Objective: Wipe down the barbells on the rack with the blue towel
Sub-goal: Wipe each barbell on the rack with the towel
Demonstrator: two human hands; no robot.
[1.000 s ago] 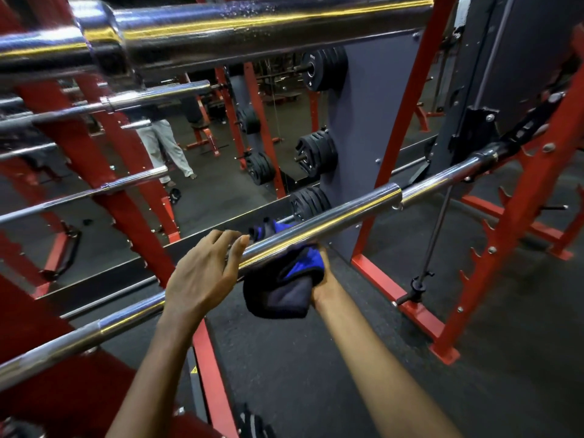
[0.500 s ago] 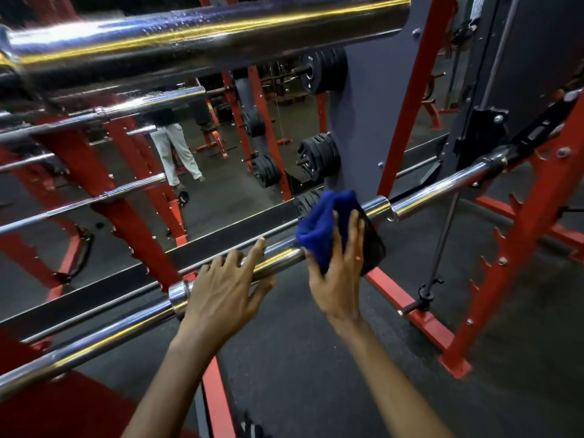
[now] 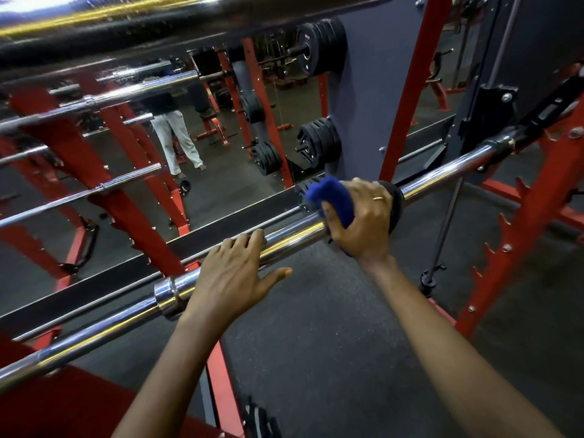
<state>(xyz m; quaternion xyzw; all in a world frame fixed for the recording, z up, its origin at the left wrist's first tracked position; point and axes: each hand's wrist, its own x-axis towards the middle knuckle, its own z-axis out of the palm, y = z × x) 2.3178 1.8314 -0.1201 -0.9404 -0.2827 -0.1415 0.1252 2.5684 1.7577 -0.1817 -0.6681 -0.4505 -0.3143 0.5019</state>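
Observation:
A chrome barbell [image 3: 294,233] runs from lower left to upper right across the red rack. My right hand [image 3: 363,219] grips the blue towel [image 3: 335,197], which is wrapped round the bar near its collar. My left hand [image 3: 235,273] rests on the bar's sleeve to the left, fingers laid over the top, thumb spread out below. A second, thicker barbell [image 3: 158,23] crosses the top of the view, very close. More chrome bars [image 3: 104,96] sit on the rack at the left.
Red rack uprights [image 3: 518,248] with hooks stand at the right, another [image 3: 407,86] behind the bar. Black weight plates [image 3: 319,143] hang on a grey panel. A mirror behind shows a standing person's legs [image 3: 177,143]. Dark rubber floor [image 3: 331,343] lies below.
My right hand slid the towel further right along the bar and closed round it. My left hand also shifted right along the sleeve.

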